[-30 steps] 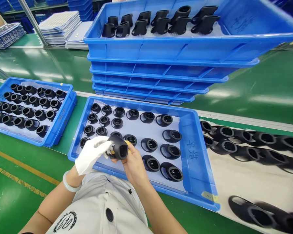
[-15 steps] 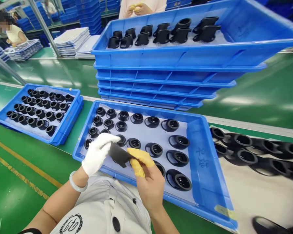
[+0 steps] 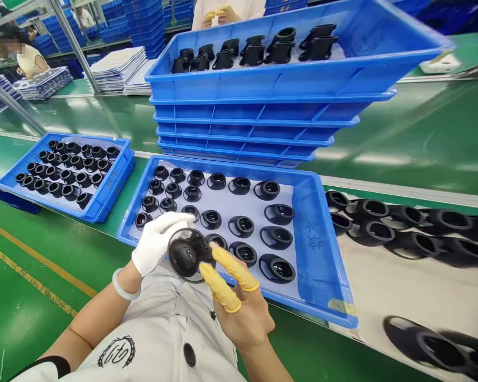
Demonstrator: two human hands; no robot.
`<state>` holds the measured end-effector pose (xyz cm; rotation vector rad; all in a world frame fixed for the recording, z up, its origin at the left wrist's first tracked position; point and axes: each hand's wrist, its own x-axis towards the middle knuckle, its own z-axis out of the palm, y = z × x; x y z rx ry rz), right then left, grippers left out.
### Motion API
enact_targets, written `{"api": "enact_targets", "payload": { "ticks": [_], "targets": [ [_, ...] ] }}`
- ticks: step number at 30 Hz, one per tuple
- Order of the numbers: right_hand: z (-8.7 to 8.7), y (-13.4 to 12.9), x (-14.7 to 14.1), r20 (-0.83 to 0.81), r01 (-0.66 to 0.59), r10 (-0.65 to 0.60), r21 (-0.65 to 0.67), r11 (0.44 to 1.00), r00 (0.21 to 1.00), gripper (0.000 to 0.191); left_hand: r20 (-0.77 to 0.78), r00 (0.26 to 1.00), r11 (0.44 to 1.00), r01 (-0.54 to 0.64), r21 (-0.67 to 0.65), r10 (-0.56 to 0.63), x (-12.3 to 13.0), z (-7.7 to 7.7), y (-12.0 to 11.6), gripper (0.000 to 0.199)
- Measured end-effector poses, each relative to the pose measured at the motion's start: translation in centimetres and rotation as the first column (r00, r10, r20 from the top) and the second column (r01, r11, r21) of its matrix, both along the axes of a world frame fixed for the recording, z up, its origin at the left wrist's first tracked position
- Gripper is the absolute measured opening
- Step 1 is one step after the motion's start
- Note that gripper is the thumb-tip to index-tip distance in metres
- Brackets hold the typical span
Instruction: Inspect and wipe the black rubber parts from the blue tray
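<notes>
My left hand (image 3: 156, 244), in a white glove with a pale bangle on the wrist, grips a black moulded rubber or plastic part (image 3: 187, 253) above the near edge of a blue tray (image 3: 317, 239). The part's round flange faces me. My right hand (image 3: 239, 307) is next to it, with yellow finger cots (image 3: 223, 276) on two extended fingers. Those fingertips are at the part's edge, and I cannot tell whether they touch it. Rows of similar black parts (image 3: 241, 226) lie on a pale sheet in the tray.
A stack of blue trays (image 3: 255, 122) stands beyond, the top one holding upright black parts (image 3: 253, 54). Another filled blue tray (image 3: 115, 180) sits left. More black parts (image 3: 382, 233) lie on a white sheet at right. A co-worker (image 3: 227, 10) stands at the far side.
The black part has turned so its round flange faces me. My right hand has moved off it and lower, with the yellow-capped fingers spread apart. The view has shifted slightly.
</notes>
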<state>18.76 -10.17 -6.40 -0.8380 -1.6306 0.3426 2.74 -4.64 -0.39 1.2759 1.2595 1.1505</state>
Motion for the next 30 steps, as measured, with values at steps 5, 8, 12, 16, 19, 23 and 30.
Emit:
{"api": "enact_targets", "payload": {
  "ticks": [5, 8, 12, 16, 19, 23, 30],
  "targets": [
    [-0.4, -0.3, -0.5, -0.003, 0.049, -0.049, 0.109, 0.993, 0.999, 0.058, 0.063, 0.997, 0.998, -0.037, -0.053, 0.040, 0.1, -0.4, -0.4, 0.027],
    [-0.2, -0.6, -0.8, 0.025, 0.053, -0.056, 0.123, 0.991, 0.998, 0.060, 0.108, 0.994, 0.998, -0.031, -0.046, 0.036, -0.3, -0.7, -0.5, 0.027],
    [0.5, -0.6, -1.2, 0.115, 0.088, -0.105, 0.141, 0.986, 0.988, 0.061, 0.151, 0.988, 0.999, -0.026, -0.044, 0.032, -1.0, -0.9, -0.5, 0.024],
    [0.7, -0.5, -1.9, 0.159, 0.080, -0.096, 0.106, 0.991, 0.983, 0.062, 0.180, 0.983, 0.997, -0.033, -0.065, 0.044, -1.9, -1.2, -0.2, 0.024],
    [0.5, -0.2, -2.6, 0.175, 0.065, -0.077, 0.071, 0.995, 0.982, 0.064, 0.224, 0.973, 0.996, -0.045, -0.073, 0.060, -2.6, -1.6, 0.2, 0.023],
    [0.7, 0.8, -3.9, 0.077, 0.057, -0.057, -0.001, 0.998, 0.995, 0.059, 0.245, 0.966, 0.995, -0.074, -0.062, 0.087, -3.7, -1.9, 0.5, 0.023],
    [1.8, 2.9, -6.3, -0.414, -0.182, -0.140, -0.645, 0.742, 0.900, 0.015, 0.079, 0.997, 0.999, -0.024, 0.025, 0.022, -5.5, -2.8, 0.8, 0.030]
  ]
}}
